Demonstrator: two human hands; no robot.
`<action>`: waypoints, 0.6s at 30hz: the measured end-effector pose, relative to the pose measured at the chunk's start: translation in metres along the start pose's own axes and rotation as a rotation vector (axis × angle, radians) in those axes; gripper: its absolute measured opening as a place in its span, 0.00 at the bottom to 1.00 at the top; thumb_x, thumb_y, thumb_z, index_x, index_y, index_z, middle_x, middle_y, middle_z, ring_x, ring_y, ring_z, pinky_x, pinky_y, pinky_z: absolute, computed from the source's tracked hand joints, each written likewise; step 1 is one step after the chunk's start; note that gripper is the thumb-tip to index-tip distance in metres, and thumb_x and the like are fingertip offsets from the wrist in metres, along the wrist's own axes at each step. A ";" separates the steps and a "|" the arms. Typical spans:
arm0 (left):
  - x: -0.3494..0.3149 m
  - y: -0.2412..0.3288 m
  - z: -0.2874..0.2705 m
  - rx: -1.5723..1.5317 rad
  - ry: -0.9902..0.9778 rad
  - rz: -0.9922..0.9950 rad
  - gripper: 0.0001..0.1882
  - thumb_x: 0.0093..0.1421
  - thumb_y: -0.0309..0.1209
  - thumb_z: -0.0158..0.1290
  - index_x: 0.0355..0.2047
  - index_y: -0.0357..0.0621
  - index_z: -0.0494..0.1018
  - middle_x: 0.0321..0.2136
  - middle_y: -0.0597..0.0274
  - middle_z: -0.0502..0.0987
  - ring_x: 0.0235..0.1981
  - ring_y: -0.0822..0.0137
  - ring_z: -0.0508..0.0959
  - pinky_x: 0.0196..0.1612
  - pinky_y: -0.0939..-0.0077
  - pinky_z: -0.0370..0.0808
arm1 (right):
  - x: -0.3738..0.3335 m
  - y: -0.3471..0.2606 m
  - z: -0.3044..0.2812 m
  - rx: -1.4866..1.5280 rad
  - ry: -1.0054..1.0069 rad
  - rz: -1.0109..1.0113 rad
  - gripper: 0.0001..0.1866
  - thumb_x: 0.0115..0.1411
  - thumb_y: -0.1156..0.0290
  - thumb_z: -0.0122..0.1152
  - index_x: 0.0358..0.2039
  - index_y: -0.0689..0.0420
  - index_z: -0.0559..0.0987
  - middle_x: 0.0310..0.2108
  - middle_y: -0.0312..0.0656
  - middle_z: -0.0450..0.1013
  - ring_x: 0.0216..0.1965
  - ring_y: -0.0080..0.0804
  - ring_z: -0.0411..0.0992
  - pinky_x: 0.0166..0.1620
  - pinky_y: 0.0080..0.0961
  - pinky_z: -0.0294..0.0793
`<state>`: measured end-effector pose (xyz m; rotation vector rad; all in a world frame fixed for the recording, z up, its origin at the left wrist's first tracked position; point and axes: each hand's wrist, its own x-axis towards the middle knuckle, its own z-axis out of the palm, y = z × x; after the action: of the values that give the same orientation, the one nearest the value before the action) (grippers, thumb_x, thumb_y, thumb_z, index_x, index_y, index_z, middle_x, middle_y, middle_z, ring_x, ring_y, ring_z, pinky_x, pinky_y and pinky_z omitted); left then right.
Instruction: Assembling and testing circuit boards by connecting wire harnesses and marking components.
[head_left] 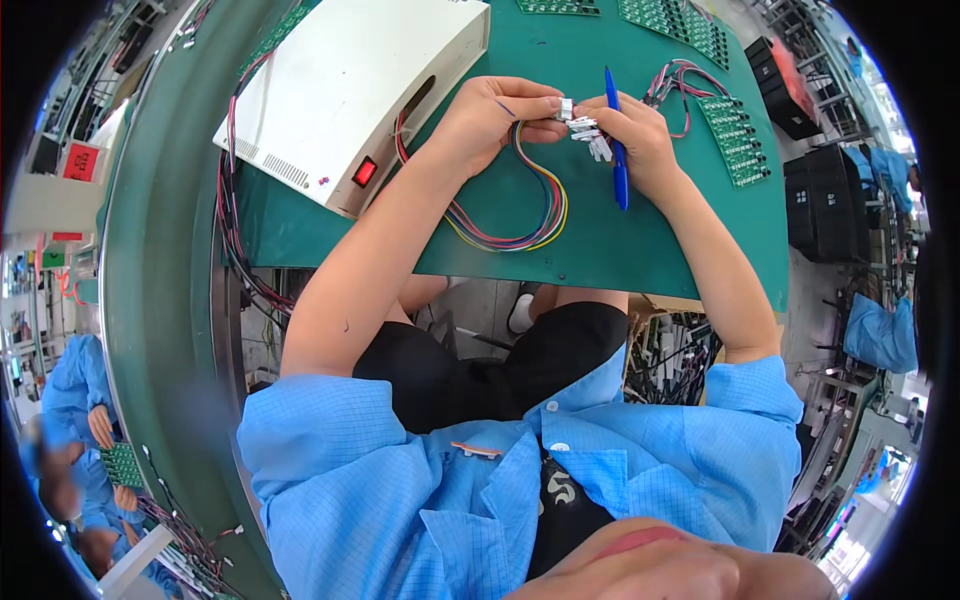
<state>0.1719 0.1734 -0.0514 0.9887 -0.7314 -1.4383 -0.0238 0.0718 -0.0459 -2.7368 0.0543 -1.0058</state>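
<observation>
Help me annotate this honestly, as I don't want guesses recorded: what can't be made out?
All in the head view:
White connector: partly hidden by the left grip.
Coloured wires: a stretch hidden beneath the left forearm.
White box: far end cut off by the upper edge.
Rightmost circuit board: its markings are too small to read.

The left hand point(490, 120) partly hides the white connector point(566, 108); the upper edge crops the white box point(350, 90) and some green circuit boards point(556, 6); a co-worker's head point(58, 487) at far left is blurred.
</observation>
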 end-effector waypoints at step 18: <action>-0.023 0.061 0.045 0.794 0.312 0.411 0.12 0.62 0.33 0.55 0.37 0.36 0.78 0.29 0.63 0.79 0.31 0.73 0.79 0.34 0.78 0.75 | -0.008 -0.030 0.007 0.561 0.015 0.166 0.09 0.51 0.74 0.57 0.33 0.60 0.70 0.25 0.48 0.68 0.30 0.48 0.70 0.33 0.34 0.69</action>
<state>0.1585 0.1839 0.0258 1.5086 -1.2205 -0.5963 -0.0271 0.1033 -0.0497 -2.1761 -0.0001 -0.8396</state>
